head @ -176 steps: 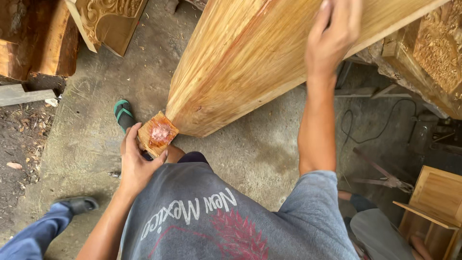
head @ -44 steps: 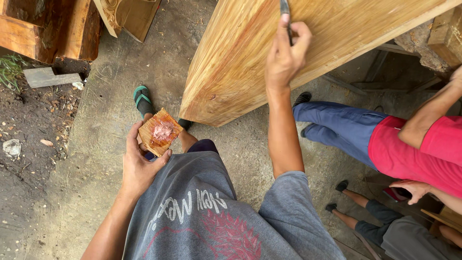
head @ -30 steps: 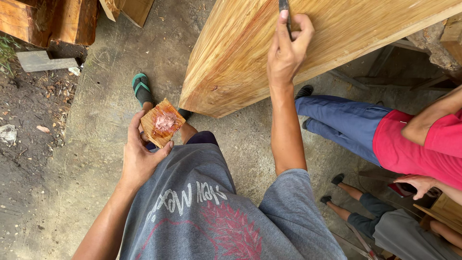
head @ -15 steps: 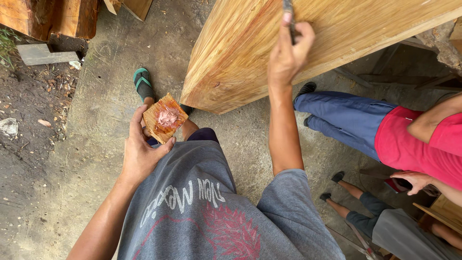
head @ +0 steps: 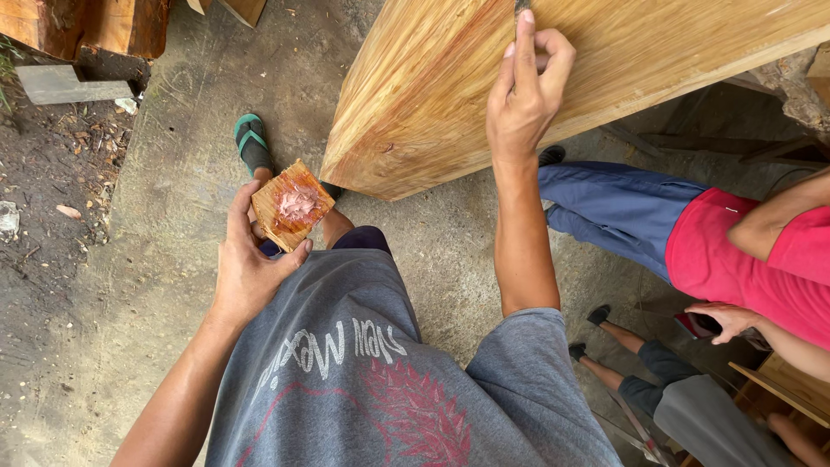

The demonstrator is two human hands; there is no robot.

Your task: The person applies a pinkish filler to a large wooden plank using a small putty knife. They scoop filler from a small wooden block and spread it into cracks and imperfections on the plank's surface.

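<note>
We look down past a grey printed T-shirt [head: 346, 380] at bare concrete floor [head: 156, 285]. To our right a co-worker in a red shirt [head: 743, 259] and blue trousers [head: 605, 207] crouches beside the work, close under our raised arm; a second person in grey shorts [head: 709, 424] sits lower right. A green flip-flop [head: 252, 143] shows on our foot.

Our left hand [head: 246, 268] grips a small square offcut of wood [head: 292, 206] held flat at waist height, with a smear of pinkish putty [head: 298, 204] on its top face. Our right hand [head: 525, 95] is closed around a thin dark tool [head: 521, 7], mostly hidden by the fingers, pressed to the large pale wooden slab [head: 450, 95] that slopes up ahead of us.

Dark reddish timber [head: 86, 26] lies stacked upper left beside leaf-strewn dirt [head: 52, 173].
</note>
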